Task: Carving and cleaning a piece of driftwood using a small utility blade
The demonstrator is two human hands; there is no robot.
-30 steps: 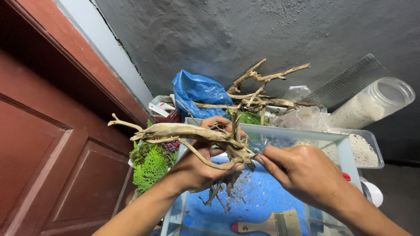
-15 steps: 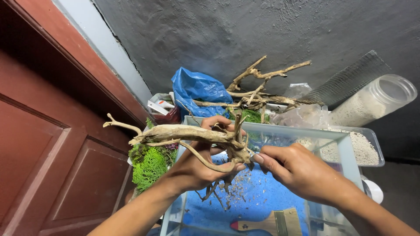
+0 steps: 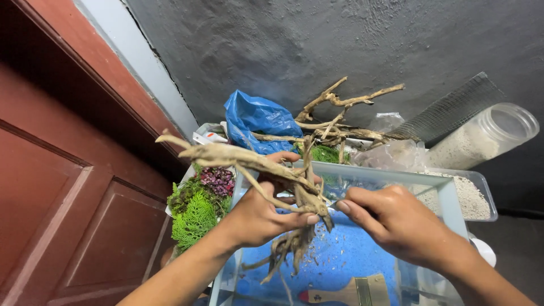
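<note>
Since a second ago, your right hand has crept closer along the branch, and the driftwood has tilted a little, its long tip pointing further left. On the left, past the red door (image 3: 68, 187), green and purple plants (image 3: 198, 204) sit beside the tank's left wall. Your left hand (image 3: 263, 215) wraps the driftwood (image 3: 266, 170) at its thick middle, fingers curled shut around it and thumb pressing from the front, likely to steady it above the glass tank (image 3: 447, 198) so that scraps fall on the blue floor. Its roots hang down below your grip, and the long limb runs up and left of it. Your right hand (image 3: 396, 224) pinches its fingertips together at the knot just right of your left thumb; what they pinch is too small to tell. Below, a brush (image 3: 345, 292) lies by the tank's near edge. Behind are a blue bag (image 3: 255, 119), more driftwood and a jar (image 3: 487, 139) of white sand.
</note>
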